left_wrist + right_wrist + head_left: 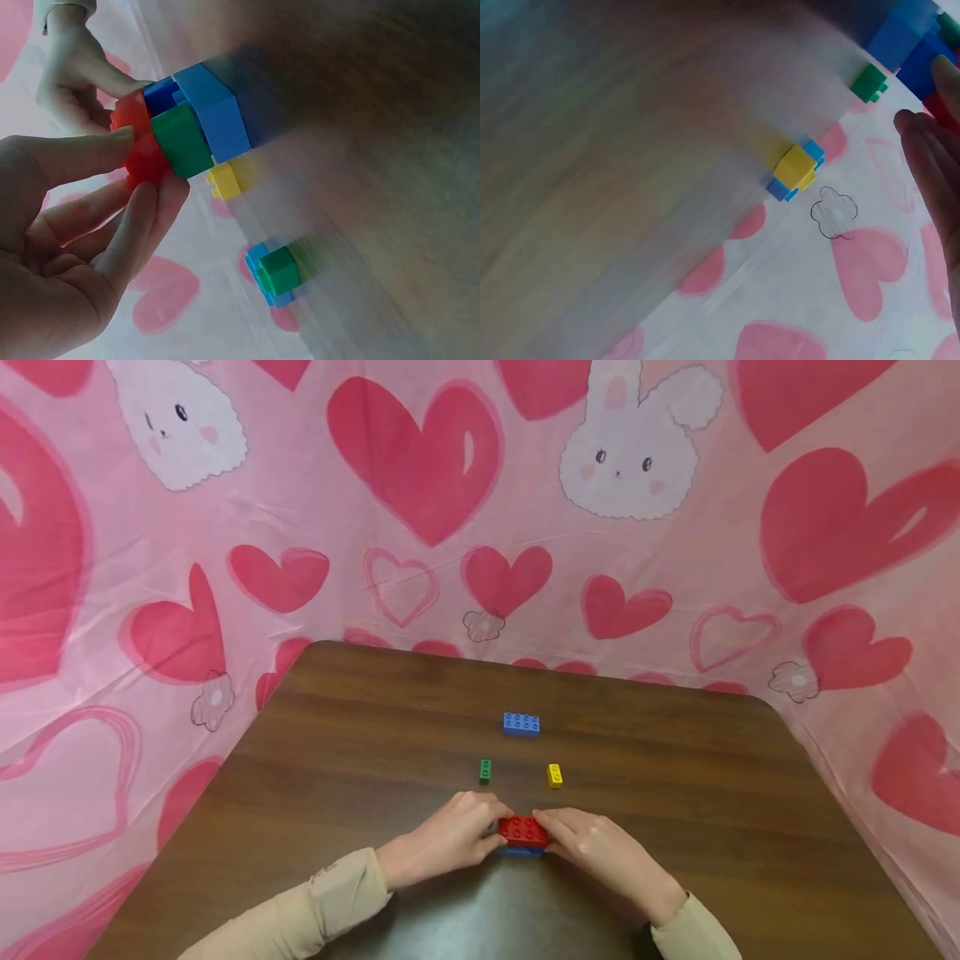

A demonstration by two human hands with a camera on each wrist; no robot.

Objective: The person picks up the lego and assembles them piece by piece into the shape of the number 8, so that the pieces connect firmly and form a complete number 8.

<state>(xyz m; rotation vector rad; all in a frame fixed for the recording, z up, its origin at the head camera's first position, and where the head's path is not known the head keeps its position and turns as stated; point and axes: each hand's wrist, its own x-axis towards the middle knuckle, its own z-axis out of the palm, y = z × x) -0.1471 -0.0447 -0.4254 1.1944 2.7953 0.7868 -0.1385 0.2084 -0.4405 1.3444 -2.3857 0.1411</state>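
In the head view, a red brick [523, 832] with studs on top caps a small stack near the front of the table. My left hand [456, 832] pinches its left end. At the right end my right hand [600, 853] holds the same brick between thumb and fingers. Under the red brick, the left wrist view shows a green brick [181, 141] beside a dark blue brick [160, 96]. Both sit above a larger blue brick [214, 109] at the bottom. Fingers partly hide the red brick; whether every layer is fully pressed together I cannot tell.
Beyond the hands stand a small green brick [485, 771] on the left and a small yellow brick [554, 775] on the right. Farther back lies a blue brick [521, 724]. Pink heart-patterned cloth [420, 585] hangs around the brown table [360, 727].
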